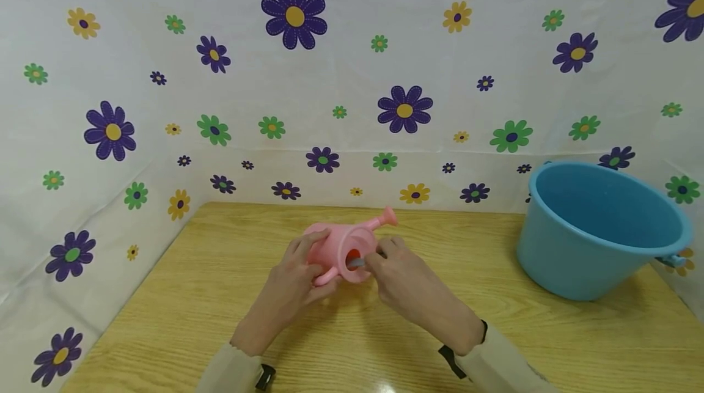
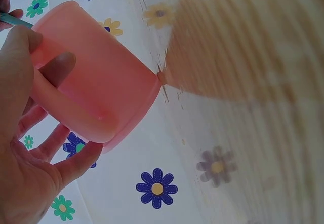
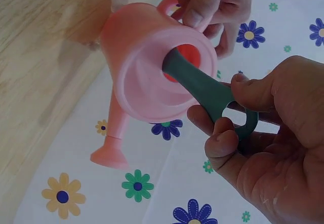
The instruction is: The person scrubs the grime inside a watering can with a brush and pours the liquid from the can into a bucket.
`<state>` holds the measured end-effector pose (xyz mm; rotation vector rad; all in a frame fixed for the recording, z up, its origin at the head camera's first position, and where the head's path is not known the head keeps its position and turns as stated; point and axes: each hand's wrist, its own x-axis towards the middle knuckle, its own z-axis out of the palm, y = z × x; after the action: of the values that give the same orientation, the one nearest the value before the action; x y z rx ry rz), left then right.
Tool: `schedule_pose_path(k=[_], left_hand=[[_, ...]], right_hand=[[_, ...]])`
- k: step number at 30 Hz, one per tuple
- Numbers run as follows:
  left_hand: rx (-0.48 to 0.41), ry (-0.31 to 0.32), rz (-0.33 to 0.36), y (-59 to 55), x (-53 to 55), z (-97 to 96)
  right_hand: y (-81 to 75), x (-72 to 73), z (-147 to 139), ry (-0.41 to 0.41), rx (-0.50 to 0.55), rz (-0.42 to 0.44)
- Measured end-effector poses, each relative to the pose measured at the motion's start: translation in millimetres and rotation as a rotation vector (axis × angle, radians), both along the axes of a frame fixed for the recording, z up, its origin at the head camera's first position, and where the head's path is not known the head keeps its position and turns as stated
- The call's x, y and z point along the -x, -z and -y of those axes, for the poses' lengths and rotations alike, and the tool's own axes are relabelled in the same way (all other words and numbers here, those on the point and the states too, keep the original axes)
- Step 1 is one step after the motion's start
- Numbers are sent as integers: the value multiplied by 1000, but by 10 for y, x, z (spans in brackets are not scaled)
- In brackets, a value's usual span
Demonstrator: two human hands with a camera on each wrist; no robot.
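Note:
A pink watering can (image 1: 333, 249) is tilted on its side over the table, its round top opening facing me and its spout pointing to the back right. My left hand (image 1: 294, 274) grips it around the handle and body; the handle (image 2: 76, 107) shows between the fingers in the left wrist view. Pinched in my right hand (image 1: 404, 280) is a dark green tool with a loop handle (image 3: 200, 84), probably a toy garden tool. Its far end goes into the can's opening, so its head is hidden inside.
A large blue bucket (image 1: 577, 258) stands on the right side of the wooden table (image 1: 220, 246). White flower-printed sheeting (image 1: 352, 63) hangs behind the table and along the left side.

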<state>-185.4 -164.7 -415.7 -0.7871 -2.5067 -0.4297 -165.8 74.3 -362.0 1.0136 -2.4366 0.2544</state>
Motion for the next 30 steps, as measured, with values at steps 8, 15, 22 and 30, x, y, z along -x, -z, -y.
schedule_pose_path(k=[8, 15, 22, 30], left_hand=[[4, 2, -6, -6, 3, -2], [9, -4, -3, -12, -1, -8], [8, -7, 1, -13, -6, -7], [12, -14, 16, -11, -9, -15]], right_hand=[[-79, -43, -18, 18, 2, 18], [-69, -33, -11, 18, 0, 37], [13, -1, 17, 11, -1, 44], [94, 46, 63, 10, -5, 45]])
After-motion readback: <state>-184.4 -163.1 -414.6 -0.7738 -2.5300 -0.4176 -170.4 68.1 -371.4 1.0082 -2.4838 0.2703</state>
